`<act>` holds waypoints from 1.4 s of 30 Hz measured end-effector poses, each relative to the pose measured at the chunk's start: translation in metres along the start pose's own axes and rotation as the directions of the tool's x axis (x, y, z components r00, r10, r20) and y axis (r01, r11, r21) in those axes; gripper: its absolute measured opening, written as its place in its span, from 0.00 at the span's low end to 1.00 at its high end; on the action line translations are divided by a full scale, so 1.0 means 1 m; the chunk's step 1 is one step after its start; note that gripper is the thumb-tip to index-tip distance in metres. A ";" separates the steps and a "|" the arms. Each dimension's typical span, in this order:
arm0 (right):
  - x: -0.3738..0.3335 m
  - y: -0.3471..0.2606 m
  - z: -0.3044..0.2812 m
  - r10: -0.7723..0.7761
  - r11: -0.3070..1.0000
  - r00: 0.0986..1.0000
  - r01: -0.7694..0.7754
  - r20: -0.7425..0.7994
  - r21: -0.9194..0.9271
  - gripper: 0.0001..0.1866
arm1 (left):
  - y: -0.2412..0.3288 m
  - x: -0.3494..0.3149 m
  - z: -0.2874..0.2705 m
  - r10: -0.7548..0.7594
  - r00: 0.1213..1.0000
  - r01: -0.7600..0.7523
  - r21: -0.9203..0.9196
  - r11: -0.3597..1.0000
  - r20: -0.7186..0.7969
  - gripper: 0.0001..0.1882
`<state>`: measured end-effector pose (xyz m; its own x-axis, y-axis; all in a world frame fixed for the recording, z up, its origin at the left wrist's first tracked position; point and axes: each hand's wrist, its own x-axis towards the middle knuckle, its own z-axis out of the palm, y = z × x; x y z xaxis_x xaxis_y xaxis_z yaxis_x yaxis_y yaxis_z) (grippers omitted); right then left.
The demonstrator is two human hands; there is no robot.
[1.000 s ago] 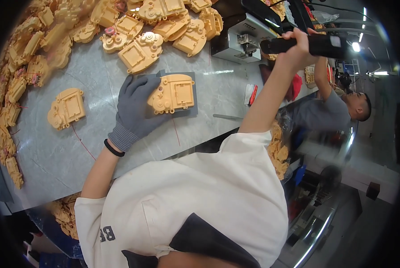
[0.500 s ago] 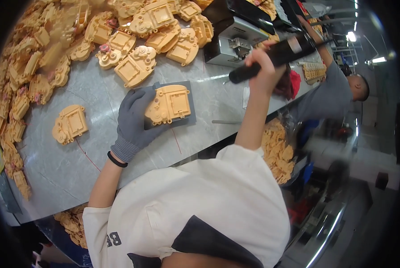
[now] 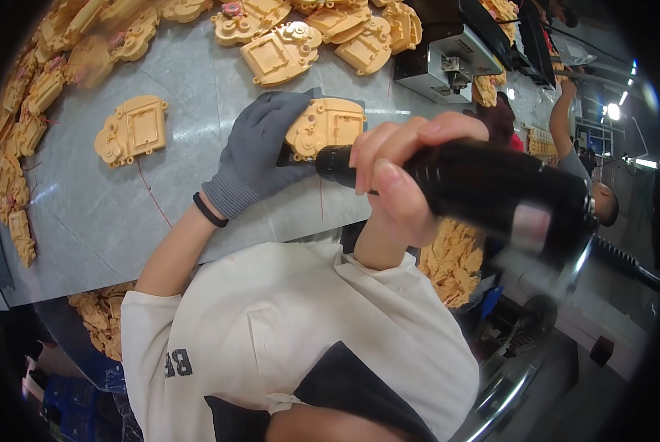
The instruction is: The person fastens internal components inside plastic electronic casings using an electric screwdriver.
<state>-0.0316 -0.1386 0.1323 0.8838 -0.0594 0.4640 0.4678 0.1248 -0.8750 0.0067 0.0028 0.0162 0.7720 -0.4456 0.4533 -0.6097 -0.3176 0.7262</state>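
My gloved left hand [image 3: 253,158] curls around the left side of a yellow plastic housing [image 3: 326,124]. The housing lies in a dark grey block-like fixture [image 3: 316,93] on the table, and the thumb is along its near edge. In my bare right hand [image 3: 400,173] is a black electric screwdriver [image 3: 492,191], held almost level. Its nose meets the housing's near edge in the picture; the tip is hidden, so contact cannot be made out. A second yellow housing [image 3: 135,129], with a thin red wire trailing from it, lies to the left.
Piles of yellow housings [image 3: 278,55] cover the far and left parts of the grey table [image 3: 197,173]. At the far right stands a metal box-shaped device [image 3: 448,70]. Below the table edge is a heap of yellow parts [image 3: 451,261]. Another person [image 3: 602,202] is at the right.
My right hand has brought the screwdriver down and toward me, from beside the metal device to the housing's near edge. My left hand keeps its hold. The whole view has shifted.
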 end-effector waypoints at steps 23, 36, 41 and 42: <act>0.008 0.009 -0.028 0.066 0.996 0.991 -0.073 -0.112 -0.055 0.23 | -0.001 0.001 -0.006 0.056 0.998 -0.056 -0.004 0.998 0.027 0.33; 0.123 0.008 -0.178 -0.361 0.917 0.696 0.147 -0.620 -0.370 0.14 | 0.001 0.000 -0.001 -0.010 0.997 0.011 -0.010 1.000 0.071 0.33; 0.103 0.012 -0.177 -0.388 0.918 0.667 0.219 -0.636 -0.330 0.15 | 0.006 0.002 -0.004 -0.045 0.996 0.047 -0.017 0.999 0.080 0.34; 0.110 0.015 -0.182 -0.395 0.915 0.666 0.224 -0.633 -0.336 0.15 | 0.006 0.004 -0.003 -0.042 0.996 0.044 -0.017 0.999 0.077 0.34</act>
<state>0.0736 -0.3233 0.1445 0.4079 -0.7154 0.5673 0.6276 -0.2315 -0.7433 0.0063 0.0014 0.0240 0.7810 -0.4947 0.3813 -0.5723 -0.3222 0.7541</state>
